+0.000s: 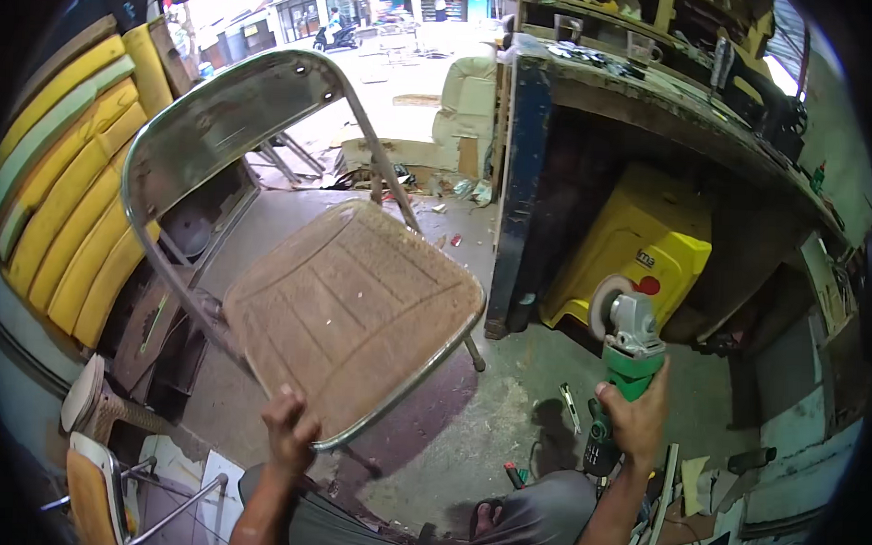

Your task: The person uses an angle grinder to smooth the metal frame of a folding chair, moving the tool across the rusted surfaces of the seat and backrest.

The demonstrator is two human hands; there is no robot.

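Note:
A metal folding chair [353, 303] with a worn brown seat and a shiny rim stands tilted in front of me. My left hand [291, 429] is at the near left corner of its seat, fingers curled at the edge. The backrest [240, 121] rises at the far left. On the right, my right hand [636, 411] is wrapped round the green body of an angle grinder [633, 339]. Its disc points up and away from me, apart from the chair. Whether the disc turns cannot be seen.
Yellow foam pads [83, 203] are stacked at the left. A yellow machine cover [638, 251] sits under the cluttered workbench [644, 78]. A utility knife [570, 408] lies on the floor near my feet. A plastic stool [114, 410] and another chair [97, 491] stand at the lower left.

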